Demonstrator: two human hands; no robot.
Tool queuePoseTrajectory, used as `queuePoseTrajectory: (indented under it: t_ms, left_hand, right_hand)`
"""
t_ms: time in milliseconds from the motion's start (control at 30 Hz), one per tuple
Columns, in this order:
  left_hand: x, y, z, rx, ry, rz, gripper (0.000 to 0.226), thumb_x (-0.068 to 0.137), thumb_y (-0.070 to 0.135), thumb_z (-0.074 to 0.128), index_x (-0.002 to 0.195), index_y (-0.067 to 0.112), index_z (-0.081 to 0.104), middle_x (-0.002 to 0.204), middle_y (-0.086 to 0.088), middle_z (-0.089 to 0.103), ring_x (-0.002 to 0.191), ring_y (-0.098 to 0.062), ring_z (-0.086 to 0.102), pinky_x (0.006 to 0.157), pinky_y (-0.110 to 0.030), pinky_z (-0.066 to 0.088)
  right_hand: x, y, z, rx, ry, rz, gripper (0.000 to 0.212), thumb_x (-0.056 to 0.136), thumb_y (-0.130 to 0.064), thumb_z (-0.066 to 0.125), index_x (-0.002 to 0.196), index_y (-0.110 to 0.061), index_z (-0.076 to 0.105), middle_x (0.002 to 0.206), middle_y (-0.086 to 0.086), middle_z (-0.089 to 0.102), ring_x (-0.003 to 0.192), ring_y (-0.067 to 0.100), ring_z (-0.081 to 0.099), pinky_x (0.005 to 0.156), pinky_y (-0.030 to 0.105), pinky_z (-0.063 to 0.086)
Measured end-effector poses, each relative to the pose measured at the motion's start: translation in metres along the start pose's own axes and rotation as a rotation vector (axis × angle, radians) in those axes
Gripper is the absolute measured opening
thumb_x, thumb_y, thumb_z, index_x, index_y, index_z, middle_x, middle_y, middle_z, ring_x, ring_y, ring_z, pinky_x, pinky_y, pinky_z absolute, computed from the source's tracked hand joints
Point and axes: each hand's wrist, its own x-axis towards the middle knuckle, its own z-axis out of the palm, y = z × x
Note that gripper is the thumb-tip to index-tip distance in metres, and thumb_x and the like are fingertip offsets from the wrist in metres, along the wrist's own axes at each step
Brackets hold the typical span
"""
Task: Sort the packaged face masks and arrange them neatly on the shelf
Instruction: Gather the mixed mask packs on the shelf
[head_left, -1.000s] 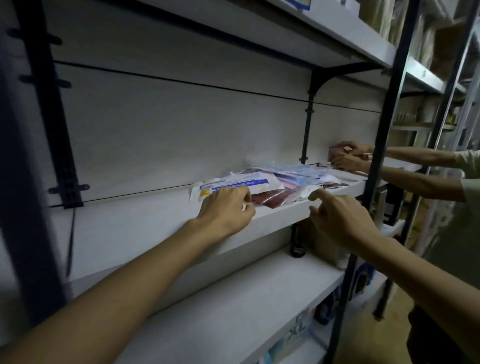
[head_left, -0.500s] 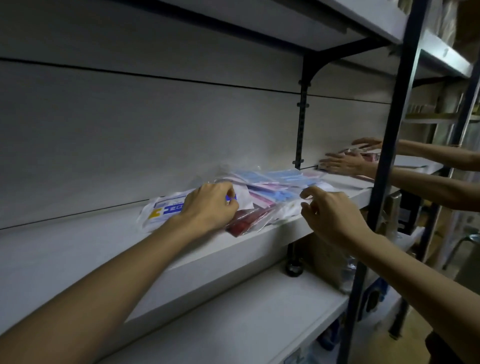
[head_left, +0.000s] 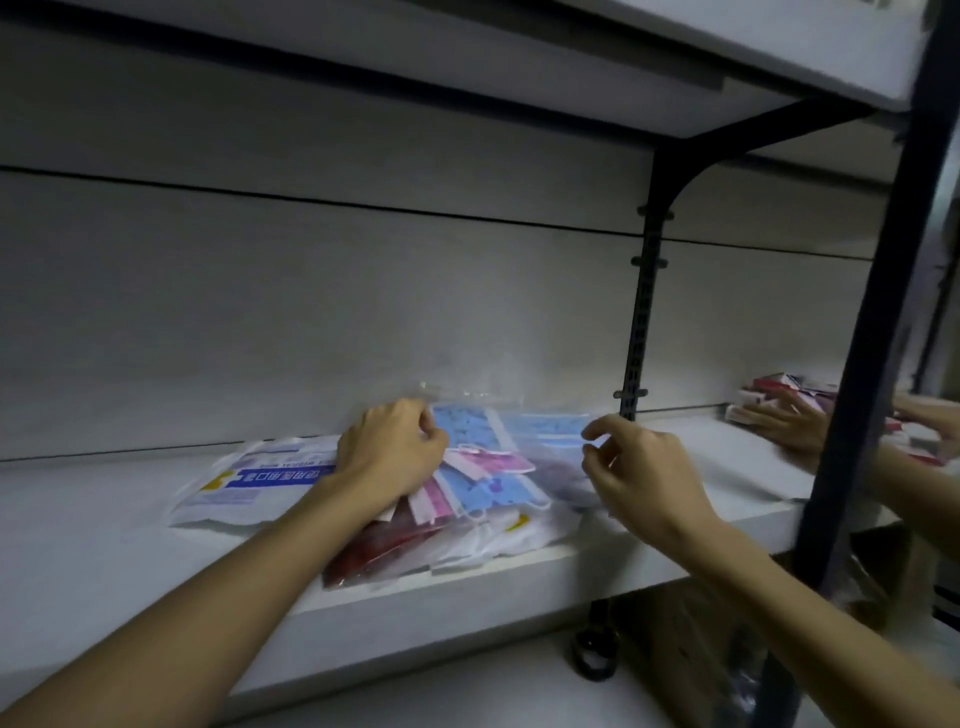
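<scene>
**Both hands pinching into the mask pile**

Fingers of the left hand (head_left: 390, 457) are curled down onto the heap of packaged masks (head_left: 467, 499), knuckles up, pinching at the top edge of the clear packet of blue masks (head_left: 462, 434); the thumb is hidden, so how firmly it holds is hard to say. The right hand (head_left: 644, 478) hovers just right of the heap with thumb and forefinger nearly closed on the filmy clear packet (head_left: 558, 441) of pale blue masks. Contact looks likely, but the blur makes it uncertain.

From the head camera, the heap lies on the middle shelf (head_left: 104, 551), close to its near edge. Pink-and-white masks (head_left: 483, 465) fan out below the blue ones, and a dark red packet (head_left: 374, 556) pokes over the near lip. The white packet with a blue printed band (head_left: 249, 486) lies flat to the left, partly under the left wrist.

Compared with half a second ago, the left hand has come off the white packet and moved right onto the blue one, and the right hand has risen from the near edge to the top of the pile. That suggests the white packet is now set aside as its own group and the next packet is being separated out; most of the sorting is yet to do.

At far right, past the dark upright post (head_left: 862, 364), another person's hands (head_left: 784, 423) handle red-and-white boxes (head_left: 774, 387).
</scene>
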Motion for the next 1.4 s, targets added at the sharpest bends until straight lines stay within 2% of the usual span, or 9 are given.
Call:
queuePoseTrajectory:
  t_ms: [233, 400, 600, 733, 900, 1033, 1133, 1267, 1400]
  left_hand:
    - [0.004, -0.001, 0.012, 0.027, 0.096, -0.119, 0.02, 0.089, 0.031, 0.053, 0.093, 0.019, 0.068, 0.104, -0.009, 0.068, 0.101, -0.031, 0.059, 0.073, -0.03, 0.042]
    - [-0.001, -0.011, 0.027, 0.028, 0.224, -0.069, 0.014, 0.085, 0.026, 0.055, 0.083, 0.017, 0.065, 0.093, -0.009, 0.067, 0.091, -0.031, 0.058, 0.073, -0.034, 0.044]
    - [-0.007, -0.013, 0.033, 0.022, 0.285, -0.07, 0.015, 0.089, 0.026, 0.052, 0.086, 0.017, 0.064, 0.098, -0.008, 0.063, 0.096, -0.029, 0.052, 0.079, -0.034, 0.039]
    - [-0.007, -0.012, 0.032, 0.064, 0.272, -0.104, 0.023, 0.094, 0.03, 0.045, 0.095, 0.016, 0.063, 0.105, -0.005, 0.062, 0.1, -0.027, 0.05, 0.084, -0.035, 0.037]
    - [-0.006, -0.011, 0.032, 0.046, 0.266, -0.11, 0.021, 0.093, 0.033, 0.047, 0.094, 0.019, 0.063, 0.107, -0.002, 0.064, 0.103, -0.026, 0.05, 0.085, -0.034, 0.036]
    - [-0.005, -0.008, 0.025, 0.059, 0.225, -0.118, 0.021, 0.09, 0.041, 0.052, 0.097, 0.023, 0.062, 0.108, 0.001, 0.066, 0.106, -0.025, 0.052, 0.085, -0.034, 0.035]
    - [-0.002, -0.006, 0.016, 0.092, 0.131, -0.164, 0.03, 0.086, 0.051, 0.055, 0.098, 0.024, 0.061, 0.108, 0.001, 0.066, 0.108, -0.027, 0.053, 0.087, -0.036, 0.037]
    - [0.005, 0.0, 0.009, 0.143, 0.011, -0.218, 0.045, 0.079, 0.064, 0.058, 0.103, 0.026, 0.057, 0.113, 0.002, 0.063, 0.113, -0.027, 0.052, 0.09, -0.038, 0.038]
    - [0.009, 0.009, 0.009, 0.079, 0.0, -0.238, 0.044, 0.074, 0.054, 0.071, 0.107, 0.03, 0.055, 0.111, 0.005, 0.063, 0.109, -0.024, 0.056, 0.089, -0.035, 0.04]
  right_hand:
    - [0.031, 0.006, 0.037, -0.012, 0.009, -0.119, 0.023, 0.094, -0.029, 0.053, 0.112, -0.02, 0.063, 0.099, 0.004, 0.071, 0.085, 0.023, 0.063, 0.073, 0.036, 0.052]
    - [0.051, -0.006, 0.06, 0.072, -0.058, -0.004, 0.033, 0.094, -0.043, 0.051, 0.109, -0.017, 0.065, 0.091, 0.004, 0.071, 0.081, 0.022, 0.064, 0.073, 0.037, 0.055]
    - [0.066, -0.018, 0.073, -0.013, -0.258, 0.218, 0.055, 0.083, -0.067, 0.055, 0.063, -0.018, 0.043, 0.064, 0.002, 0.049, 0.064, 0.024, 0.05, 0.055, 0.029, 0.037]
    - [0.075, -0.016, 0.071, 0.09, -0.324, 0.334, 0.049, 0.078, -0.051, 0.072, 0.06, -0.014, 0.045, 0.058, 0.002, 0.043, 0.061, 0.025, 0.046, 0.049, 0.028, 0.031]
    - [0.083, -0.01, 0.057, 0.235, -0.38, 0.349, 0.014, 0.076, -0.021, 0.076, 0.079, -0.01, 0.069, 0.069, 0.006, 0.059, 0.069, 0.024, 0.057, 0.054, 0.024, 0.042]
    - [0.086, -0.001, 0.047, 0.262, -0.312, 0.331, 0.015, 0.081, -0.011, 0.063, 0.095, -0.014, 0.068, 0.081, 0.005, 0.061, 0.085, 0.027, 0.061, 0.072, 0.029, 0.048]
    - [0.088, 0.01, 0.038, 0.302, -0.279, 0.346, 0.012, 0.082, -0.007, 0.058, 0.089, -0.014, 0.064, 0.07, -0.003, 0.056, 0.082, 0.026, 0.058, 0.073, 0.029, 0.047]
    - [0.091, 0.024, 0.027, 0.34, -0.256, 0.393, 0.019, 0.079, -0.004, 0.062, 0.098, -0.008, 0.066, 0.08, 0.002, 0.058, 0.082, 0.022, 0.054, 0.071, 0.027, 0.043]
    - [0.087, 0.03, 0.02, 0.396, -0.304, 0.399, 0.004, 0.069, -0.006, 0.063, 0.065, -0.005, 0.061, 0.058, 0.008, 0.039, 0.055, 0.02, 0.035, 0.052, 0.028, 0.029]
